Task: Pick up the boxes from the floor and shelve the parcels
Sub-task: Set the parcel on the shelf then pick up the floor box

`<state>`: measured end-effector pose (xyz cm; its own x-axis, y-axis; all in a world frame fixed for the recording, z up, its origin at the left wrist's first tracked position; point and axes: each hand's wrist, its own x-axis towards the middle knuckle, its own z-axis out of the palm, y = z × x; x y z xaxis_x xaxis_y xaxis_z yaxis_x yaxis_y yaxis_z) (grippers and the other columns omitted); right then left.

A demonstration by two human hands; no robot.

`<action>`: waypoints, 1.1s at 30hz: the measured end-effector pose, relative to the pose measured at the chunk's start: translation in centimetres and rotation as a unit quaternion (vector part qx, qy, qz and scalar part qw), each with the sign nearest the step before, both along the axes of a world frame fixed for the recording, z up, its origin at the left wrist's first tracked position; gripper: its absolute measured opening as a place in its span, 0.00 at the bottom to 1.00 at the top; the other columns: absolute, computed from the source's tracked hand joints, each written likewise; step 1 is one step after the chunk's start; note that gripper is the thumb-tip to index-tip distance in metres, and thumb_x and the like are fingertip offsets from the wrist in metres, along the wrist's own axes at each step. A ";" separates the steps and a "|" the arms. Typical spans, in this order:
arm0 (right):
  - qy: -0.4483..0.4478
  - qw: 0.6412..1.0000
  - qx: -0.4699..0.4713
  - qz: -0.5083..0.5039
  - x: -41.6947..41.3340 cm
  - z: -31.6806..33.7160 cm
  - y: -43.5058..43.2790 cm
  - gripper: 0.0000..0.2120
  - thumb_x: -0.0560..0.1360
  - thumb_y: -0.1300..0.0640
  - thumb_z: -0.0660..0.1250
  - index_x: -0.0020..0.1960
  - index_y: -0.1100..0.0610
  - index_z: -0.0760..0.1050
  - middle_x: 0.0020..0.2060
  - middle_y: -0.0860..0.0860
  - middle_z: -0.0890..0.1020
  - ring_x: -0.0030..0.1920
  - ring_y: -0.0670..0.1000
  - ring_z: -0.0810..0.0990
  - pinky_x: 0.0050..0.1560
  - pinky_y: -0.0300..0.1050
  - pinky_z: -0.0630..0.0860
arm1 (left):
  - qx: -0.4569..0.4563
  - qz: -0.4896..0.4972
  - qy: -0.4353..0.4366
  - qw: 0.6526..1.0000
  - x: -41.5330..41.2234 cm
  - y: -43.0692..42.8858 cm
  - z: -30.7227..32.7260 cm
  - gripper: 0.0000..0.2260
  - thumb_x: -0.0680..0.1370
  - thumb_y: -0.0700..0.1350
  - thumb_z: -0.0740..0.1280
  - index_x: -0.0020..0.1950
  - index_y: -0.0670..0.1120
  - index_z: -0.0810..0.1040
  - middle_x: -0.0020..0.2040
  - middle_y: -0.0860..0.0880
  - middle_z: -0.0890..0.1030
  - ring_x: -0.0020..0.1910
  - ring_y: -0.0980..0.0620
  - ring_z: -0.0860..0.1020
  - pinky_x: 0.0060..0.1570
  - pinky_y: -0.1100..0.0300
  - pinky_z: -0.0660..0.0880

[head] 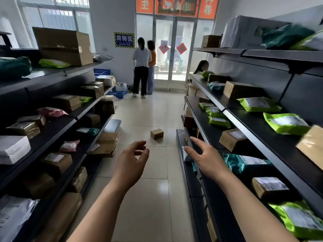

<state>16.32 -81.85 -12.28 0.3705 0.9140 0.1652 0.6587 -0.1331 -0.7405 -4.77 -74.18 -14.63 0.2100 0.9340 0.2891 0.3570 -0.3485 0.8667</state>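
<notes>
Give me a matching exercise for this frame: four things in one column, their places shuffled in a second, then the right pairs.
Things
1. small cardboard box
2. pink parcel
3. blue sign
4. red diamond paper

Places
A. stuck on the glass door
B. alone on the floor tiles of the aisle
C. lying on a left-hand shelf
D. fixed to the far wall, left of the door

Pairs: 1-B, 2-C, 3-D, 4-A
</notes>
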 end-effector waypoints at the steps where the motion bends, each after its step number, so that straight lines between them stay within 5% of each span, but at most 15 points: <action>1: 0.001 1.000 -0.001 0.004 0.5 -0.2 1.5 0.28 0.77 0.43 0.63 0.74 0.50 0.65 0.72 0.50 0.69 0.72 0.50 0.65 0.66 0.43 0.63 | -0.002 0.002 0.002 1.000 0.6 1.4 -0.1 0.14 0.78 0.47 0.66 0.63 0.49 0.77 0.51 0.56 0.81 0.49 0.63 0.77 0.54 0.58 0.76; 8: 0.003 1.000 -0.010 0.016 4.2 -1.7 14.3 0.28 0.77 0.44 0.63 0.74 0.51 0.64 0.72 0.49 0.68 0.73 0.50 0.64 0.63 0.39 0.61 | -0.018 0.002 0.012 1.000 4.4 14.1 -1.3 0.14 0.78 0.47 0.66 0.63 0.49 0.77 0.51 0.55 0.81 0.49 0.60 0.79 0.54 0.59 0.75; 20: 0.035 0.999 -0.031 -0.023 10.7 -3.0 37.7 0.27 0.77 0.43 0.62 0.73 0.50 0.65 0.72 0.50 0.69 0.72 0.51 0.66 0.68 0.46 0.64 | -0.040 -0.016 0.058 0.997 10.3 38.3 -2.0 0.15 0.78 0.46 0.66 0.64 0.47 0.76 0.51 0.53 0.81 0.48 0.58 0.78 0.50 0.62 0.73; 33: 0.038 0.998 -0.051 -0.006 25.2 -5.4 59.6 0.27 0.77 0.43 0.63 0.73 0.50 0.65 0.71 0.52 0.70 0.72 0.52 0.66 0.67 0.47 0.65 | -0.066 0.008 0.049 0.997 24.4 59.2 -4.4 0.14 0.78 0.45 0.66 0.63 0.47 0.77 0.51 0.53 0.81 0.49 0.56 0.79 0.51 0.62 0.73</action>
